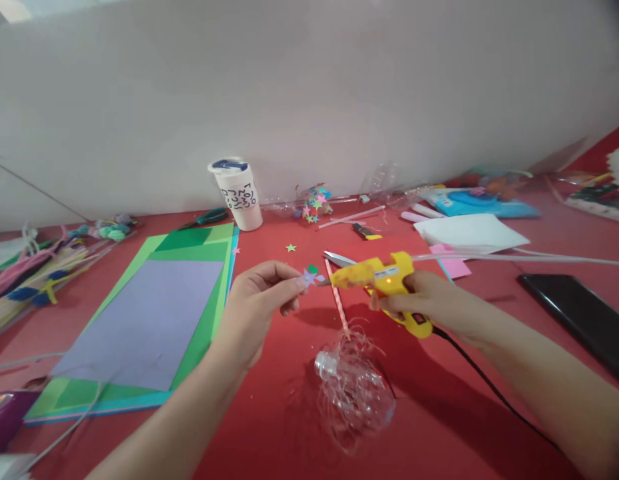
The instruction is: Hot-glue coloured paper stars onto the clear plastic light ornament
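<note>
Between the thumb and forefinger of my left hand (264,303) is a small purple paper star (308,278). My right hand (429,297) is wrapped round the handle of a yellow hot glue gun (384,277), its orange light lit. The nozzle points left, close beside the star; whether they touch I cannot tell. Below them on the red table lies a clear plastic bottle piece (357,393) cut into curly strips. A pink patterned paper straw (338,300) and scissors (339,259) lie behind the glue gun, partly hidden by it. A green star (290,248) rests farther back.
Coloured paper sheets (154,313) are stacked at left, near pipe cleaners (34,280). A white tumbler (239,193), a ball of stars (317,202) and a box cutter (365,231) stand or lie toward the wall. At right are white paper (472,231) and a black phone (579,320).
</note>
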The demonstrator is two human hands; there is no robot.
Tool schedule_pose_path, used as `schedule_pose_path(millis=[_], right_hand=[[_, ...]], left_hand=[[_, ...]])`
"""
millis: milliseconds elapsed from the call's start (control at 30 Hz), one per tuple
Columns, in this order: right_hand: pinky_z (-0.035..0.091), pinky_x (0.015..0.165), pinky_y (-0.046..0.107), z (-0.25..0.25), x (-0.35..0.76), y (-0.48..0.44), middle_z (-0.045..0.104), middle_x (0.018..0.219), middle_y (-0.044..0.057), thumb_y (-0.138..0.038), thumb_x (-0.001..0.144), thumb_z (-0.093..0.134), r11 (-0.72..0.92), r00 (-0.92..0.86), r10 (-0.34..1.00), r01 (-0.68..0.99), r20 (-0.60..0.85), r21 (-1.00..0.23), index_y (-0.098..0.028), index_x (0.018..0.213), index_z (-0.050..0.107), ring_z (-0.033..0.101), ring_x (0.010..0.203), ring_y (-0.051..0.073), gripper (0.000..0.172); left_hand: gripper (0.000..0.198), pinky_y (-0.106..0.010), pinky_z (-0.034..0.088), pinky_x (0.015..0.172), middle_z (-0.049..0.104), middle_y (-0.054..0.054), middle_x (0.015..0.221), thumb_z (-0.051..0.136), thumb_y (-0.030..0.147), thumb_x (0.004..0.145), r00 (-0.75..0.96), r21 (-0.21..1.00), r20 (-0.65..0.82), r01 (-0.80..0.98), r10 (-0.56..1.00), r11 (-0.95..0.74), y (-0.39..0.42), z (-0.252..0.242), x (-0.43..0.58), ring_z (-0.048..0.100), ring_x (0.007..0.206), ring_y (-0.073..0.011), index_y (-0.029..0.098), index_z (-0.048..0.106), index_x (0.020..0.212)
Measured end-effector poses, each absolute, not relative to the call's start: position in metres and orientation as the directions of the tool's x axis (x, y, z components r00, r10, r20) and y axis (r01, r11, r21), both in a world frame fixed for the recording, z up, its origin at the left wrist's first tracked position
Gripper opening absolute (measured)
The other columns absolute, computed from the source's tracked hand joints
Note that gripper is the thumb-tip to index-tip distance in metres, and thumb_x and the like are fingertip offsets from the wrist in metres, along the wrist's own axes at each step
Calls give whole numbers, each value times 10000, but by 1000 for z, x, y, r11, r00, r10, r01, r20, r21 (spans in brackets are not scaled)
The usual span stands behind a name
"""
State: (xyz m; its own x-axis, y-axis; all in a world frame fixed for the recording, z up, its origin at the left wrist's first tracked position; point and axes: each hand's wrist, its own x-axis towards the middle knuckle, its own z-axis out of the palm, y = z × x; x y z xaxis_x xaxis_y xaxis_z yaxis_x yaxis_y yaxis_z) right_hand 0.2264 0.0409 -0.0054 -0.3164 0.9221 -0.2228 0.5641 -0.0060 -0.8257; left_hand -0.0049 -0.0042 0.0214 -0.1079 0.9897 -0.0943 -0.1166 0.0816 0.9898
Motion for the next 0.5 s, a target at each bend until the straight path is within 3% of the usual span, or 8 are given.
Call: schedule_pose_path(millis=[133,267,400,500], right_hand=[[298,465,261,-16,229,42,500,501,-17,-536,742,589,68,-279,937,735,-209,-675,-198,540,501,439,465,123,403],[219,463,279,-21,230,45,429,448,-16,-539,773,570,133,-250,955,842,-160,-522,-219,433,422,364,414,115,490],[187,499,293,-21,232,44,374,451,-17,-491,756,606,181,-234,970,880,-69,-439,-224,417,370,341,433,124,491],[247,532,290,-11,228,35,510,599,27,-451,791,565,214,-229,973,859,25,-465,-210,538,446,456,548,159,369]], left_hand=[[78,-188,340,482,586,42,533,701,200,653,-14,980,-168,-113,986,165,-8,19,3,461,472,-58,178,644,604],[53,-197,332,496,575,45,558,697,185,647,47,974,-222,-35,974,224,-12,16,8,440,482,-59,187,662,607],[31,-202,303,490,594,47,594,718,199,636,6,979,-204,27,979,204,-14,13,12,404,494,-62,211,693,622],[36,-203,344,542,623,40,624,730,198,629,-12,982,-191,13,982,191,-16,12,17,455,546,-72,213,699,619]])
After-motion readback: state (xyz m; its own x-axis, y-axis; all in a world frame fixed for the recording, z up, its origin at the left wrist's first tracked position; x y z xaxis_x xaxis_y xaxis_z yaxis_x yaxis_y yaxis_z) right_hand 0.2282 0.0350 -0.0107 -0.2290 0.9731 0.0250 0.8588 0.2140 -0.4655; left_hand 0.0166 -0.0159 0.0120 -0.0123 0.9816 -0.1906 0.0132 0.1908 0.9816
